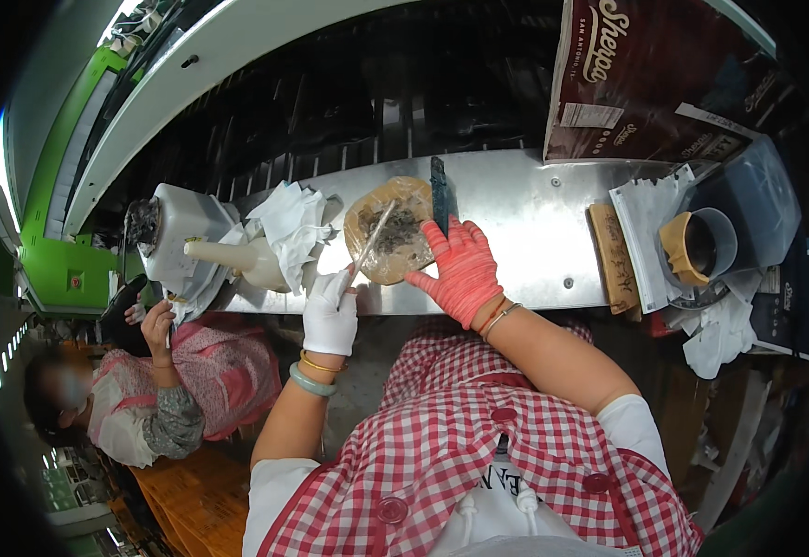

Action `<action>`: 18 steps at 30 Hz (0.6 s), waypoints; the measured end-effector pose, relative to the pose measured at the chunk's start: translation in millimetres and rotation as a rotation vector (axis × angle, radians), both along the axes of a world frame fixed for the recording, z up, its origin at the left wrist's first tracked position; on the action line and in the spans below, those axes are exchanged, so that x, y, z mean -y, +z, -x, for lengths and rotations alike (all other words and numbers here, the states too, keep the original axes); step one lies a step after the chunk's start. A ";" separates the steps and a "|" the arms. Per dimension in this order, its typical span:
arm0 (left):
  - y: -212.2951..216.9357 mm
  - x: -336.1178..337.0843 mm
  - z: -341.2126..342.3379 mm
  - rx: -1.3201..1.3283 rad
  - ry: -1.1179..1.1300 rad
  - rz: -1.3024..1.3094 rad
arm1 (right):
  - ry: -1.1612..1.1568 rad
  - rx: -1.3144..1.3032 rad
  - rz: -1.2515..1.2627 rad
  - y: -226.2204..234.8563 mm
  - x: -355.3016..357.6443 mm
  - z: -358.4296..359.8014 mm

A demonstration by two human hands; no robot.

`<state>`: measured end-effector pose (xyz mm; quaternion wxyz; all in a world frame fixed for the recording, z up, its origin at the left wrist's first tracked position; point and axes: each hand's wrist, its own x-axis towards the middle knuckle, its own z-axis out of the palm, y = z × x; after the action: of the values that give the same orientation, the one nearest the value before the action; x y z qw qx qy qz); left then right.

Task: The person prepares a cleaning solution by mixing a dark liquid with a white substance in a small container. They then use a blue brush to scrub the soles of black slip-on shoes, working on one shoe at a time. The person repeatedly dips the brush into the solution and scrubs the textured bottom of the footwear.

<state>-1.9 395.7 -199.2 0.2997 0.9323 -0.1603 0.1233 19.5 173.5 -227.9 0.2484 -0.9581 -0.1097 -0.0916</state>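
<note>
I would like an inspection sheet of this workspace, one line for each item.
Surface: shiny metal counter, bare in the middle, crowded at both ends.
Job's things: round brown disc with a dark patch, flat on the counter; thin stick lying across it; dark knife at its right edge.
Clutter: white squeeze bottle, crumpled white paper, white tub, tape roll, clear container, brown box.
Grippers: left hand, white glove, holds the stick; right hand, red glove, fingers spread on the disc's edge.
Cables: nothing seen.
Surroundings: another person at lower left; green frame.
</note>
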 end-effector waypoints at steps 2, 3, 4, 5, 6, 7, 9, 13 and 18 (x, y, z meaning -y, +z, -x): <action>5.6 5.7 -7.1 0.082 -0.008 -0.193 | 0.010 0.022 -0.001 -1.7 1.1 -0.9; 8.5 8.1 -8.8 0.122 -0.012 -0.291 | 0.016 0.031 -0.003 -2.8 1.3 -0.9; 14.1 12.0 -9.1 0.082 0.000 -0.363 | 0.015 0.040 0.000 -3.6 1.5 -0.9; 21.1 16.7 -8.9 0.041 0.012 -0.436 | 0.015 0.050 0.003 -4.2 1.7 -0.8; 24.4 18.9 -8.1 0.000 0.027 -0.510 | 0.017 0.058 0.004 -4.3 1.5 -0.4; 21.4 16.9 -7.8 0.002 0.006 -0.504 | 0.027 0.025 0.008 -2.6 1.5 -0.1; 13.7 11.7 -6.6 0.006 -0.036 -0.488 | 0.045 -0.041 0.019 2.9 2.1 0.0; 21.1 13.0 1.5 -0.050 -0.067 -0.482 | 0.020 0.046 -0.007 -2.5 1.6 -0.1; 25.0 4.1 10.8 -0.141 -0.088 -0.424 | 0.035 -0.056 0.038 6.8 1.9 0.8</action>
<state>-12.7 391.7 -174.3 0.1124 0.9729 -0.2018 0.0081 18.7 171.6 -221.1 0.2347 -0.9627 -0.1209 -0.0583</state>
